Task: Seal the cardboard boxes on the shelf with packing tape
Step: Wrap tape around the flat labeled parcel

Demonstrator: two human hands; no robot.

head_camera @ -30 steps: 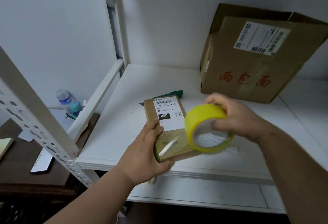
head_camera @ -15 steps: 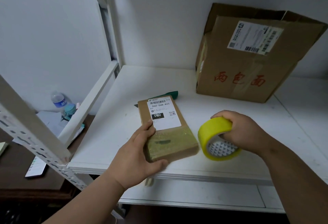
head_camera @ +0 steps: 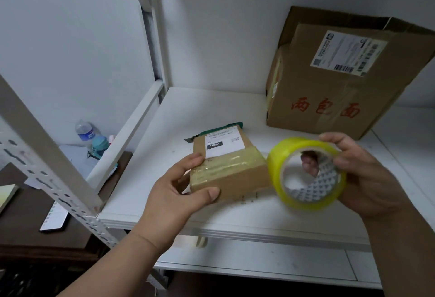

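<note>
From the head view, the left hand (head_camera: 175,194) gripped the near left corner of the small box (head_camera: 229,169), fingers on top and thumb curled against its front side; the flat cardboard parcel, with glossy tape across its top and a white label, lay near the front of the white shelf (head_camera: 211,108). The right hand (head_camera: 367,174) clutched the yellow tape roll (head_camera: 306,172), a shiny ring touching the box's right end. A big creased cardboard box (head_camera: 341,84) stood behind.
</note>
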